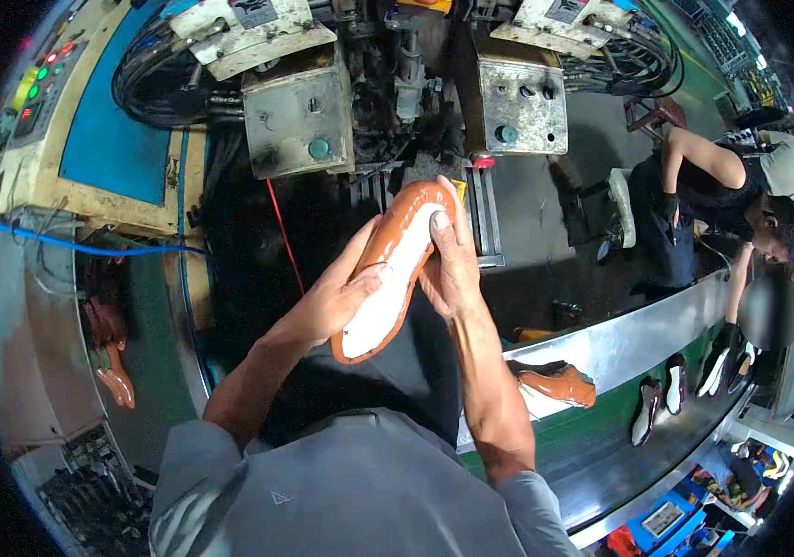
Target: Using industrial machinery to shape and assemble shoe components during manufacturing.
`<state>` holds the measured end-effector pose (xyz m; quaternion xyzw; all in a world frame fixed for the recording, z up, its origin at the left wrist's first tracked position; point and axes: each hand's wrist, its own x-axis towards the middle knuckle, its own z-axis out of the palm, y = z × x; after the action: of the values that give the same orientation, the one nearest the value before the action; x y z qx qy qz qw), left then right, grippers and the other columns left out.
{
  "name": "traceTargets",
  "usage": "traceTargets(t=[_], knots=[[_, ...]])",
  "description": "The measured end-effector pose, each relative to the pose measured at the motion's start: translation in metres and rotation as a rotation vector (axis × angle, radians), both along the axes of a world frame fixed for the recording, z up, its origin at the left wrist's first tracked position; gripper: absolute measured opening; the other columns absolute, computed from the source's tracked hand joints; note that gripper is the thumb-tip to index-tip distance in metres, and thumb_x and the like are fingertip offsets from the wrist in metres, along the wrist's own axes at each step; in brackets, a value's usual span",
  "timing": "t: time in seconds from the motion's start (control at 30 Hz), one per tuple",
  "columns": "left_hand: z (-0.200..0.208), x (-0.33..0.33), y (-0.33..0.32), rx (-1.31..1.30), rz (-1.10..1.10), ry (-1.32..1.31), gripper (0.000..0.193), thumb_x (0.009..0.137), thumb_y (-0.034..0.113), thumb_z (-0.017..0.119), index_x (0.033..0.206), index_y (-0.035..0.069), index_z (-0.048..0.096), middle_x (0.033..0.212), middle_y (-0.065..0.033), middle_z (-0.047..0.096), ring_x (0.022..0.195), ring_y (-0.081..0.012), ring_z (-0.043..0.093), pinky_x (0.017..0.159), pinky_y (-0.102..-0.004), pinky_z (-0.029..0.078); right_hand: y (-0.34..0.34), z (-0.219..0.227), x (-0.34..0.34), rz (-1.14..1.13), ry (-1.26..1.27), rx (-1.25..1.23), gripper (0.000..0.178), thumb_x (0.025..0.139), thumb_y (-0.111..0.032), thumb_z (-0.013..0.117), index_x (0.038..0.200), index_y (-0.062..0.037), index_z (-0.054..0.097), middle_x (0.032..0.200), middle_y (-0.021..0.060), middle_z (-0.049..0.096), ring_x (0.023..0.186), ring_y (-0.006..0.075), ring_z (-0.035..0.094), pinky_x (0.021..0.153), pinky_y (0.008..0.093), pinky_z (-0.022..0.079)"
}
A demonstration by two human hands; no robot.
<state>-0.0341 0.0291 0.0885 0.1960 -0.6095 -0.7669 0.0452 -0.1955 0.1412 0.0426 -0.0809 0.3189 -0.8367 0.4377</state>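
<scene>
One brown shoe (404,265) is held in mid-air in front of the body, its white underside turned up. Its near left edge is gripped by the left hand (341,295), its far right edge by the right hand (455,269), and both thumbs are laid on the white. Beyond it, a stained metal box (299,121) is seen; to the right, another brown shoe (561,384) is set on a green belt (545,446).

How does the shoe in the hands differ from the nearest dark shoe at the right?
The held shoe is orange-brown; the dark shoe is very dark. The held shoe is between the left hand and right hand; the dark shoe lies untouched. Both look glossy and show white.
</scene>
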Motion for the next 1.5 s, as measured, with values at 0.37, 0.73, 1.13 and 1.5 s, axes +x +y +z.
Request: traceTargets(t=[0.37,0.73,1.13,1.5], knots=[[-0.069,0.2,0.031,0.333,0.482,-0.058,0.088,0.105,0.02,0.07,0.175,0.01,0.018,0.16,-0.0126,0.051,0.138,-0.0238,0.055,0.12,-0.0399,0.043,0.006,-0.022,0.093,0.312,0.462,0.449,0.058,0.11,-0.026,0.067,0.158,0.0025,0.051,0.153,0.0174,0.061,0.136,0.0275,0.063,0.118,0.0422,0.049],[-0.109,0.602,-0.021,-0.987,0.771,-1.438,0.075,0.095,0.013,0.069,0.165,0.02,0.043,0.153,-0.0247,0.058,0.128,-0.0469,0.064,0.108,-0.0571,0.053,0.042,-0.09,0.046,0.436,0.432,0.554,0.037,0.108,-0.022,0.067,0.136,0.0015,0.068,0.13,0.0168,0.075,0.115,0.0367,0.075,0.104,0.0517,0.06],[-0.093,0.697,0.29,-0.293,0.862,-1.312,0.058,0.1,0.026,0.073,0.152,0.004,0.059,0.114,-0.0238,0.076,0.108,-0.0362,0.074,0.099,-0.0464,0.056,-0.016,-0.1,0.039,0.787,0.54,0.581,0.047,0.113,-0.026,0.05,0.149,0.0014,0.06,0.148,0.0209,0.066,0.13,0.0387,0.068,0.117,0.052,0.05],[-0.144,0.686,0.48,0.008,1.313,-2.076,0.078,0.095,0.047,0.071,0.155,0.003,0.048,0.156,-0.0357,0.045,0.141,-0.0569,0.046,0.118,-0.06,0.042,-0.009,-0.128,0.051,0.82,0.467,0.551,0.026,0.106,-0.013,0.068,0.127,0.0022,0.073,0.122,0.0162,0.078,0.102,0.0287,0.075,0.089,0.0375,0.06]])
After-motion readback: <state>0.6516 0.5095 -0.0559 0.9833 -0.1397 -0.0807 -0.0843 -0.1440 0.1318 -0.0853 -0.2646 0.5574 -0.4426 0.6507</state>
